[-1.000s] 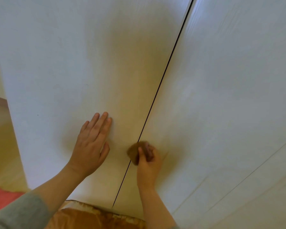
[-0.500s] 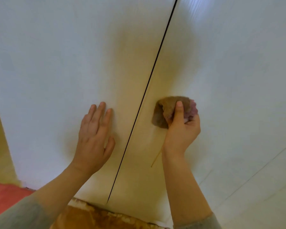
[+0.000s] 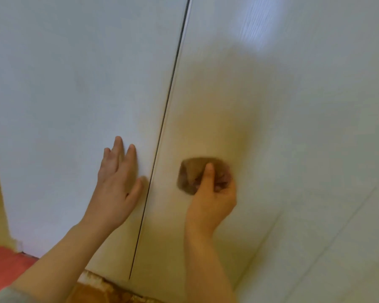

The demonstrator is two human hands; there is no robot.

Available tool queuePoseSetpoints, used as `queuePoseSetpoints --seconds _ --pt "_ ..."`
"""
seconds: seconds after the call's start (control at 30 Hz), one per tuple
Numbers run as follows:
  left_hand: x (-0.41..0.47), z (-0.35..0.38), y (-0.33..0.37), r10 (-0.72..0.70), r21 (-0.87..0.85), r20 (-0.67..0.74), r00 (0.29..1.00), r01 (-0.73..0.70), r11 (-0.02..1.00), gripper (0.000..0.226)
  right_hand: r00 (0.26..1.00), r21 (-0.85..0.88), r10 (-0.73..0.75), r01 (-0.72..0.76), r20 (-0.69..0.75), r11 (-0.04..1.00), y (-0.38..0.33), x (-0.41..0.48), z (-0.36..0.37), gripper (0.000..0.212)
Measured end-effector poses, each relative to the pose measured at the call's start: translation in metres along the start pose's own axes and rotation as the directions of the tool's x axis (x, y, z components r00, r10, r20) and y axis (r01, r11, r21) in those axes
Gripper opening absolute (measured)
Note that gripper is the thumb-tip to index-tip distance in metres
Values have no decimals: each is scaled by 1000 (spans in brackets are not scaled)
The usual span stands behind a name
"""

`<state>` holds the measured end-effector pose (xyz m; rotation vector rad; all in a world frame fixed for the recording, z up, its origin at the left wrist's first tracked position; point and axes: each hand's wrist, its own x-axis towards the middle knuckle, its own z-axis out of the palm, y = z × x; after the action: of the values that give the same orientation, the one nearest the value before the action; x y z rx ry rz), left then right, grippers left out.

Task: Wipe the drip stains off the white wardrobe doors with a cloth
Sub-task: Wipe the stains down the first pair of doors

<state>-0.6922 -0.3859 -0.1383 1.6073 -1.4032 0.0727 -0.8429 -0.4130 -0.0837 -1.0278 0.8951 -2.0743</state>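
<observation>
The wardrobe doors [image 3: 64,95] are white, with a faint wood grain in one bright patch. The cloth [image 3: 190,173] is brown with pinkish-purple folds. The sleeve [image 3: 7,296] is grey. Low down are a coral-red surface [image 3: 2,263] and orange-brown fabric [image 3: 96,289] edged in cream.

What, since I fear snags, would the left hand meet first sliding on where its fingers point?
Seemingly nothing: ahead of the left hand lies only bare white wardrobe door, to the picture's top.
</observation>
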Motion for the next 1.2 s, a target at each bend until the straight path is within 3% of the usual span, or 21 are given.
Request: queuePoseSetpoints --seconds 0.07,0.23,0.33,0.4,0.57,0.67,0.73,0.87,0.97,1.07,1.2 --pt "4 3 12 -31 1 -9 999 31 1000 79 999 95 -36 32 40 995 -25 21 2 7" --pt "-3 4 18 -19 -9 40 999 20 1000 83 976 181 82 -119 204 976 -40 45 -8 11" --pt "-2 3 11 -13 63 60 998 10 998 90 970 107 2 -29 244 994 -33 58 -12 21" --pt "1 5 11 -44 115 83 996 34 993 106 968 55 -47 35 246 998 -25 61 -15 24" --pt "5 16 12 -107 149 150 983 85 985 143 987 -167 -1 28 163 986 30 20 -55 10" --pt "6 19 12 -113 129 158 981 93 987 155 987 -278 55 -11 151 960 51 -3 -75 15" --pt "7 19 11 -106 89 169 980 92 992 157 990 -266 74 -40 123 963 40 1 -73 13" --pt "8 21 6 -96 44 183 978 90 995 160 989 -127 -122 132 83 983 -19 38 -42 14" --pt "8 22 5 -91 38 183 979 85 996 163 991 -56 -124 127 56 990 -25 68 -33 20" --pt "8 23 5 -93 31 167 982 89 996 162 989 -175 -140 131 -39 976 5 58 -46 36" --pt "9 24 4 -76 9 162 984 76 997 160 992 -321 -78 43 -96 946 52 17 -85 20"
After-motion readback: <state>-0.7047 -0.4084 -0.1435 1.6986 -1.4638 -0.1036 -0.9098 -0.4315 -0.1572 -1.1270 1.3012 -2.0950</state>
